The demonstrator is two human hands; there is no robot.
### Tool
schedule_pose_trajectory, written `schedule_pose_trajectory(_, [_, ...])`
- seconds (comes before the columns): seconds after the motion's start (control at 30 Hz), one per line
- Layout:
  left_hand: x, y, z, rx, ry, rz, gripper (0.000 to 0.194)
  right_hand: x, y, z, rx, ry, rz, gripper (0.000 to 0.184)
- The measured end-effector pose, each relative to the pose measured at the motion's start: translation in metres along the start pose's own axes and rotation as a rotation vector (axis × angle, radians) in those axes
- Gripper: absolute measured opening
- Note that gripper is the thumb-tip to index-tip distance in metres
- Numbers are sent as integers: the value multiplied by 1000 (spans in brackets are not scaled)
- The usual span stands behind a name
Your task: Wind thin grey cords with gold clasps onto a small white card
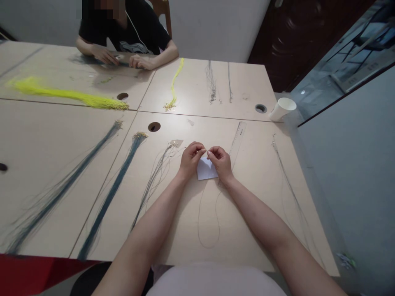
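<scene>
My left hand (190, 159) and my right hand (221, 162) are raised close together over the table, thumb and forefinger pinched on each. A thin dark cord (208, 247) runs up to them and hangs in a long loop on the tabletop towards me. Its ends, between my fingertips, are too small to make out. Just beneath my hands lies a white piece of paper (206, 169), partly covered by them. A clear ruler (238, 137) lies beyond my right hand. Left of my left hand is a loose bundle of grey cords (156, 170) with metal clasps at its far end.
Two dark teal cord bundles (112, 193) lie to the left, and a few cords (285, 176) to the right. Yellow cords (77, 96), a tape roll (261, 108) and a white cup (282, 109) are farther back. Across the table (253, 222), a person in black (148, 24) handles dark cords.
</scene>
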State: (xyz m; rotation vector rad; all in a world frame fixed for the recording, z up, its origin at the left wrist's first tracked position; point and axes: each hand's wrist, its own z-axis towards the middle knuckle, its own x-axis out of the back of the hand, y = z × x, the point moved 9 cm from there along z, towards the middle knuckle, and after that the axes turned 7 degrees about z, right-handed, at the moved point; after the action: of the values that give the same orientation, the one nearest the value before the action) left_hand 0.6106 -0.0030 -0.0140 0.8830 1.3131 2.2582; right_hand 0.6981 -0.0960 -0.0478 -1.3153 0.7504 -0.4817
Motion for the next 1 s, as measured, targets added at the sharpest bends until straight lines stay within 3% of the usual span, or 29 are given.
schedule_pose_trajectory(1.0, [0, 3, 1, -14, -1, 7, 21, 2, 3, 1, 5, 19, -43, 13])
